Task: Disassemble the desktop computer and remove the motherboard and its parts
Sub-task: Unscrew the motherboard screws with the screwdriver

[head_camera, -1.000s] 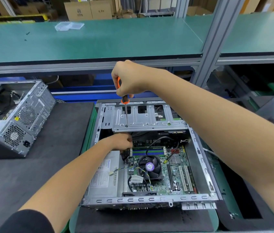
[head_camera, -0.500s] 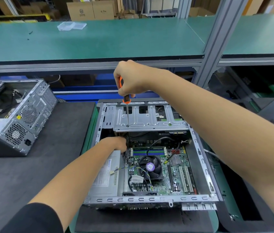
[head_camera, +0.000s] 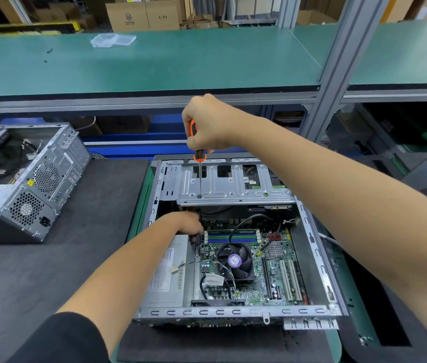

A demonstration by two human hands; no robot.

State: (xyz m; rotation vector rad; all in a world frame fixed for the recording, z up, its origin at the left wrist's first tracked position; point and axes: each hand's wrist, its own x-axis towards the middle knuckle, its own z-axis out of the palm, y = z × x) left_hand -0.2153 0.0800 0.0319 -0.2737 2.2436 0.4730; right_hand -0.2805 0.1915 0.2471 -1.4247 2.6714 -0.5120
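An open desktop case (head_camera: 233, 312) lies flat on the bench in front of me. Inside it are the green motherboard (head_camera: 259, 286) with its black CPU fan (head_camera: 234, 260), memory sticks (head_camera: 230, 237) and a silver power supply (head_camera: 165, 279). A metal drive cage (head_camera: 233, 189) spans the far end. My right hand (head_camera: 207, 124) grips an orange-black screwdriver (head_camera: 198, 154) held upright, its tip on a screw at the cage's left front. My left hand (head_camera: 183, 222) reaches under the cage's front edge beside the power supply, its fingertips hidden.
A second opened case (head_camera: 31, 184) stands at the left on the black mat (head_camera: 50, 258). A green shelf (head_camera: 154, 64) with a clear plastic box (head_camera: 112, 39) runs overhead, carried by a grey metal post (head_camera: 338, 74) at the right. Cardboard boxes stand behind.
My left hand has slid slightly left and back from the memory sticks toward the power supply's corner. The right hand keeps the screwdriver on the same screw.
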